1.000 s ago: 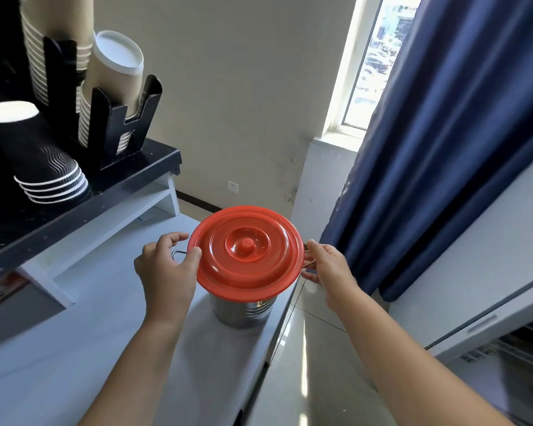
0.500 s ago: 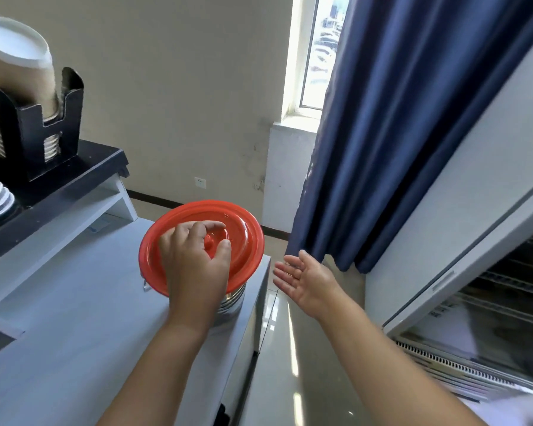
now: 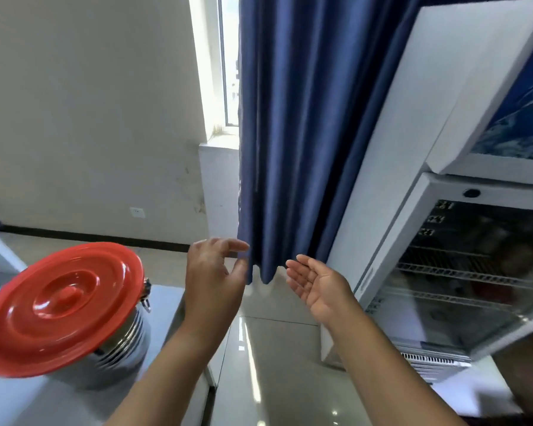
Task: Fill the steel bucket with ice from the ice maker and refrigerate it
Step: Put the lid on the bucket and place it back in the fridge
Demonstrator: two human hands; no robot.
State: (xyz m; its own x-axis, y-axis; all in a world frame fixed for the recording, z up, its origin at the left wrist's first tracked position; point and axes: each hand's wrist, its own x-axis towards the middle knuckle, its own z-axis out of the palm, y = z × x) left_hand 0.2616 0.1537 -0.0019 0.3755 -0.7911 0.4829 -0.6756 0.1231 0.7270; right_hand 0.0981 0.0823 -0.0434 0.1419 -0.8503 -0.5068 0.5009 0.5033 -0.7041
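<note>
Since half a second ago, the left hand (image 3: 214,281) has lifted off the red lid (image 3: 62,305), and the view has swung right to show more of the fridge (image 3: 443,272). Both hands are now empty in mid-air at the centre of the frame, near each other but apart. The left hand's fingers are loosely curled round nothing. The right hand (image 3: 317,287) is spread with its palm turned up.

The steel bucket (image 3: 126,342) stands at lower left, near the edge of the pale worktop (image 3: 166,299), with the lid sitting on it. No hand touches it. A dark blue curtain (image 3: 290,118) hangs behind the hands in the upper centre.

The white fridge fills the right side of the frame. Wire shelves (image 3: 456,273) show through its glass door, though it is unclear whether the door is ajar.

The lid hides the inside of the bucket, so ice cannot be confirmed. Going by the closed lid and the turn toward the fridge, filling is probably finished. Opening the fridge and setting the bucket on a shelf seem still to do.
</note>
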